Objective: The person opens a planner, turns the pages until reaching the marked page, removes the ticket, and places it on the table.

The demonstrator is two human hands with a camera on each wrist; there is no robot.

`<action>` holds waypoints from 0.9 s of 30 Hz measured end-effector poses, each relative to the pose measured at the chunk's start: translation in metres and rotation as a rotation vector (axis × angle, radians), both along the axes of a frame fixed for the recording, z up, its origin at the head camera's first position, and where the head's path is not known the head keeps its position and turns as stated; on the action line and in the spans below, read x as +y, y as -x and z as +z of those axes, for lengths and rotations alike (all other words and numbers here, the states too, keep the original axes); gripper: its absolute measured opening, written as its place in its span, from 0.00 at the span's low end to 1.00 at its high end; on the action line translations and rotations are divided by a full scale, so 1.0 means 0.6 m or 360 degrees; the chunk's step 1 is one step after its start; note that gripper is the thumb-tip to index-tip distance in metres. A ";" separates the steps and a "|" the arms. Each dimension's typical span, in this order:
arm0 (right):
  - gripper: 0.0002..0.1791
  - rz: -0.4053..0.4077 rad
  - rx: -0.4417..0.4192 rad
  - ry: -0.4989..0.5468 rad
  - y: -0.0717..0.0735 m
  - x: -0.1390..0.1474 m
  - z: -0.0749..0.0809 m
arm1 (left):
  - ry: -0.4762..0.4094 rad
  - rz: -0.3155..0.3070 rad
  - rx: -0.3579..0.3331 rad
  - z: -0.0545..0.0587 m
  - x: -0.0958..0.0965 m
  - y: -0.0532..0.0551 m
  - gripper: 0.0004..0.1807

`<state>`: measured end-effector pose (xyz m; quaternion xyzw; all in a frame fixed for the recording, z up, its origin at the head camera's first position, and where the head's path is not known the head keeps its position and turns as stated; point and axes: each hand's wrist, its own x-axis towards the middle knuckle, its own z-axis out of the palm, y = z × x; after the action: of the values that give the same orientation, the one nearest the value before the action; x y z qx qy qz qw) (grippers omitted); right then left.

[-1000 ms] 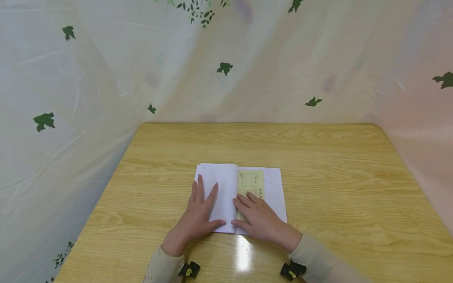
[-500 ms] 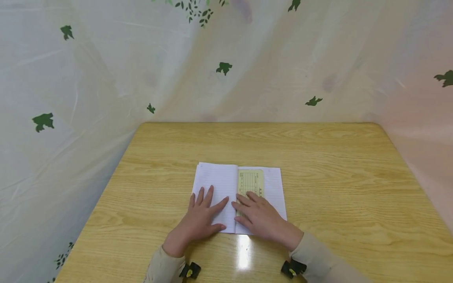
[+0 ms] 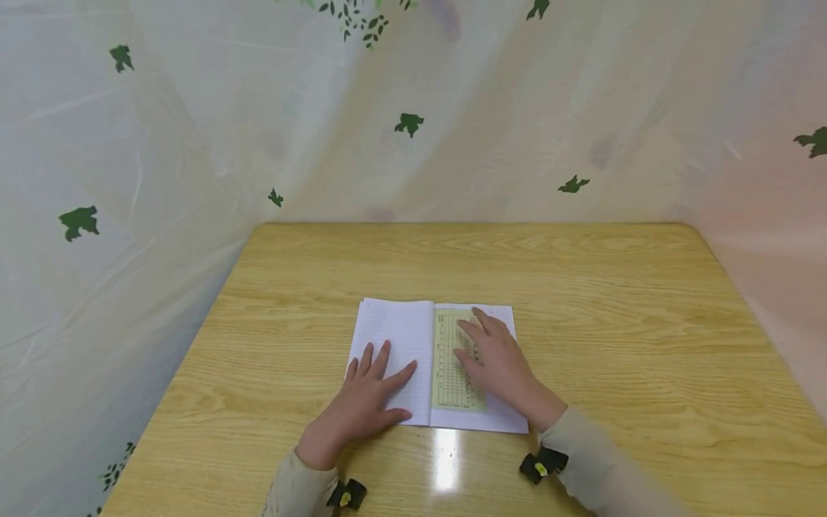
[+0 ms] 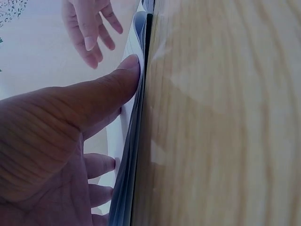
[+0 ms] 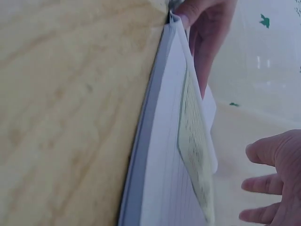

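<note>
An open notebook (image 3: 397,319) with lined white pages lies on the table. On its right page, along the fold, is a pale yellow-green card or sheet (image 3: 449,377) printed with a grid; its lettering is too small to read. My left hand (image 3: 363,402) rests spread on the left page, its thumb (image 4: 117,77) touching the page near the lower edge in the left wrist view. Over the right page is my right hand (image 3: 500,362), covering part of the printed sheet. In the right wrist view that hand's fingers (image 5: 263,183) are loosely extended, apart from the page, and hold nothing.
The wood-grain table (image 3: 581,287) extends around the notebook on all sides. Behind it hangs a pale curtain (image 3: 491,143) with dark green bird and leaf prints. A dark strap device (image 3: 543,465) sits on each wrist.
My left hand slid down the left page to lie flatter on it, then stayed. My right hand lifted off the sheet and moved up and right, uncovering its lower part.
</note>
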<state>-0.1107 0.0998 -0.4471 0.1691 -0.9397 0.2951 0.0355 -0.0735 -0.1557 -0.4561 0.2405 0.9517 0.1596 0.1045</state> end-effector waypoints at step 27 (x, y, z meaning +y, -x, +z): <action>0.56 -0.0294 -0.0657 0.0496 0.058 0.021 -0.017 | -0.0021 -0.0012 -0.0030 -0.003 -0.006 0.000 0.39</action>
<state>-0.1453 0.1126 -0.4570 0.0116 -0.8818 0.4597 -0.1045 -0.0732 -0.1591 -0.4579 0.2432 0.9487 0.1677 0.1125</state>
